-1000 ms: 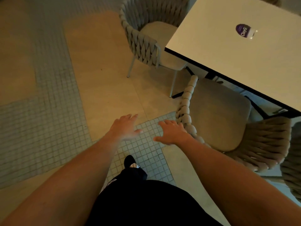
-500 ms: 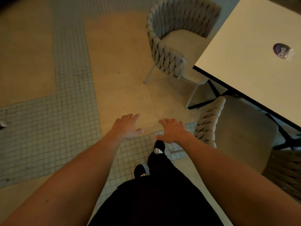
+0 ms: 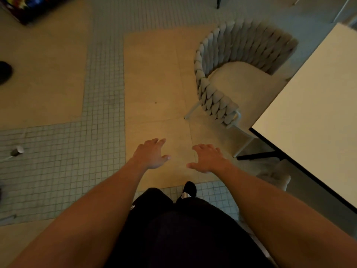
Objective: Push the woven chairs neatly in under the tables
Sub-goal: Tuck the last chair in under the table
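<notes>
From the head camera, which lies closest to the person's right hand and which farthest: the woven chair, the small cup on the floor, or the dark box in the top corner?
1. Woven chair: up and to the right of the right hand, beside the table.
2. Small cup: far left, on the mosaic tiles.
3. Dark box: top left corner, farthest.

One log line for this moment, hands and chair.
left hand: open, empty | right hand: open, empty | chair: untouched, seat partly out from table | stage: approaching
</notes>
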Demonstrator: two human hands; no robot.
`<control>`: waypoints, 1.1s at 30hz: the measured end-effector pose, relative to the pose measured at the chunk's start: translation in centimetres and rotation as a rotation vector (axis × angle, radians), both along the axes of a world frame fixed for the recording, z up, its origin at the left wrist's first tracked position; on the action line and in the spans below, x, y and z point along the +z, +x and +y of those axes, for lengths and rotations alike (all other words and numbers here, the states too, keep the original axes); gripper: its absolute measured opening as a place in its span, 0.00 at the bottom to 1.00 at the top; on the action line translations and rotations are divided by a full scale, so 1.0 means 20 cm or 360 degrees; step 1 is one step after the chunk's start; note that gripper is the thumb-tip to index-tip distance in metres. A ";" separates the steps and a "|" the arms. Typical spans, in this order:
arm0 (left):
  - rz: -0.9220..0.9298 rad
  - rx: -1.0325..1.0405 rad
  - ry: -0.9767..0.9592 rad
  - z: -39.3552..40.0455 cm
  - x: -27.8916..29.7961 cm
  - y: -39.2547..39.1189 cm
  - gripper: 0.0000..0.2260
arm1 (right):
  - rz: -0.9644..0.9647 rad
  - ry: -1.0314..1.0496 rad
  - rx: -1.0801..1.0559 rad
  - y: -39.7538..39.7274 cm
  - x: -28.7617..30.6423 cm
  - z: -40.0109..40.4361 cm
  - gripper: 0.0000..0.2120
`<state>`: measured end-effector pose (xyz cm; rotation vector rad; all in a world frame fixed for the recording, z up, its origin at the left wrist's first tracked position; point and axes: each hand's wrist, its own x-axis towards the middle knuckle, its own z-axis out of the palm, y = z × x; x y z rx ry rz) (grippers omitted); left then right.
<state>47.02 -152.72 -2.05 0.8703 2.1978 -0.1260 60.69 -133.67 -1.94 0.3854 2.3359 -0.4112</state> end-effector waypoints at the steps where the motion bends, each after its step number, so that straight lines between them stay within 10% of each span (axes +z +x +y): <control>1: 0.0022 0.0017 -0.0007 0.03 0.00 -0.03 0.36 | 0.0000 -0.0005 0.0020 -0.05 0.01 0.03 0.41; 33: 0.0030 -0.0443 -0.0048 0.94 -0.01 -2.25 0.38 | 0.0013 -0.0027 -0.0494 -2.04 0.00 0.76 0.42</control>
